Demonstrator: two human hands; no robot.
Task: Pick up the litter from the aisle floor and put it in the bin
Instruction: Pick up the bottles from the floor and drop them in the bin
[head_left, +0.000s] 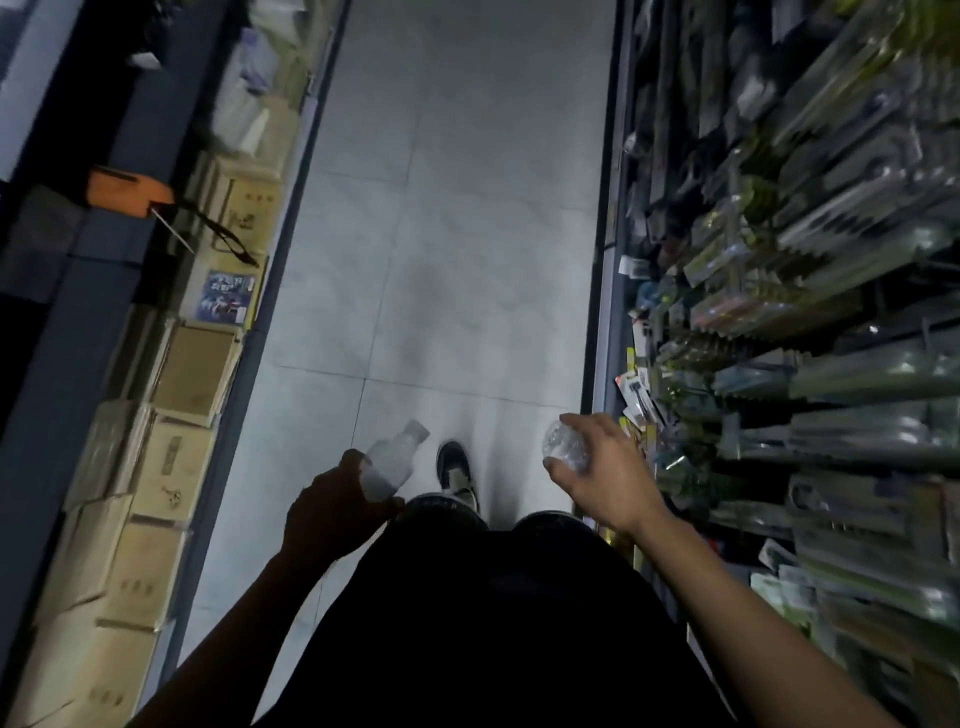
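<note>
Grey tiled aisle floor (441, 234) runs toward 12 o'clock between cardboard boxes (192, 364) and hanging goods (805, 260); left hand (327, 512) grips a clear bottle (392, 460), right hand (608, 475) a crumpled bottle (563, 447).

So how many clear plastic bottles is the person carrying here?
2. One clear plastic bottle is held in the left hand; a crumpled clear bottle is in the right hand. No bin shows.
</note>
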